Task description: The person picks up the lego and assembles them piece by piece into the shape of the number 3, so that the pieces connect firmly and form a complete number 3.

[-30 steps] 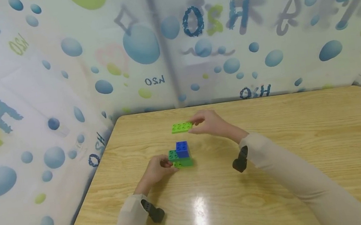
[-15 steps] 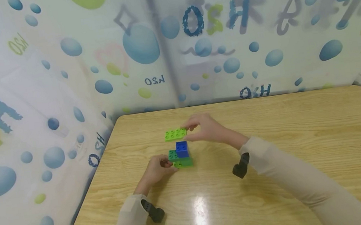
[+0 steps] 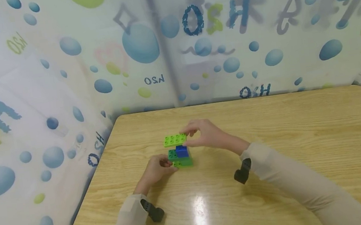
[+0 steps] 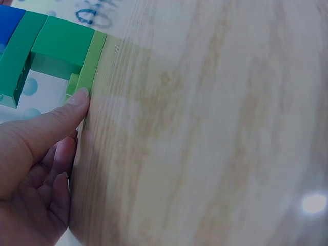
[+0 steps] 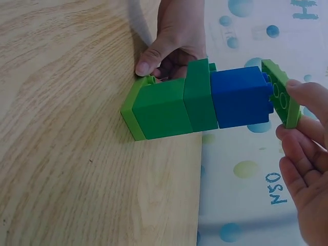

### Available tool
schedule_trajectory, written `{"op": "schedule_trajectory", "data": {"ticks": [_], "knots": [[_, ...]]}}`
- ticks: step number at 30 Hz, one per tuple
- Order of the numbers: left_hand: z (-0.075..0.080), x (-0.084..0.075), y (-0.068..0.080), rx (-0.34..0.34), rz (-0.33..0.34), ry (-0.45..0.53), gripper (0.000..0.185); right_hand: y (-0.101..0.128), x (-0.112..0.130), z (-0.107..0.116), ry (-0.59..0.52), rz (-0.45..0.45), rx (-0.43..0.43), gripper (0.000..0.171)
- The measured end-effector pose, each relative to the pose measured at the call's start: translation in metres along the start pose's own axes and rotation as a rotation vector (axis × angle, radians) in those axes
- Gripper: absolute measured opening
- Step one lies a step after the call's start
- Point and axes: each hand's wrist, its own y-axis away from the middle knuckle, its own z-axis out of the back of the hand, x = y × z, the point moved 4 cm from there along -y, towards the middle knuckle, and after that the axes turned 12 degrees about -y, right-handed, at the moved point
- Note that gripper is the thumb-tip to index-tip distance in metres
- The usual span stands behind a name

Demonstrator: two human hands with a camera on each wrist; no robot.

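Observation:
My right hand (image 3: pixel 206 133) pinches a thin lime-green toy brick (image 3: pixel 174 140) by one end, thumb against the edge and fingers opposite. It overlaps the top of a small stack, and the right wrist view shows it slightly tilted at the studs of the blue brick (image 5: pixel 241 96). Under the blue brick come a thin dark green brick (image 5: pixel 197 98), a thicker green brick (image 5: pixel 161 110) and a lime-green base brick (image 5: pixel 131 108). My left hand (image 3: pixel 155 168) grips the stack's left end at the base, its thumb on the base brick's edge beside a stud.
The stack stands on a wooden table (image 3: pixel 276 160), whose surface reflects a bright light in front. Walls with printed drops and letters (image 3: pixel 205 67) rise behind the table and along its left edge. A black camera (image 3: pixel 242 174) sits on my right wrist.
My right hand has brought the lime-green brick nearer and slightly left, from behind the stack to over the blue brick. My left hand and the stack stay put.

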Motion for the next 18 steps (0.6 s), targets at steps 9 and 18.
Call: {"op": "schedule_trajectory", "data": {"ticks": [9,18], "knots": [[-0.0002,0.0011,-0.0008,0.002,0.019,-0.024,0.023,0.004,-0.0001,-0.0052,0.005,0.014,-0.003,0.039],[0.0005,-0.0018,-0.0006,-0.012,-0.018,-0.015,0.024,0.0059,-0.0019,-0.009,-0.001,0.015,-0.001,0.04]]}}
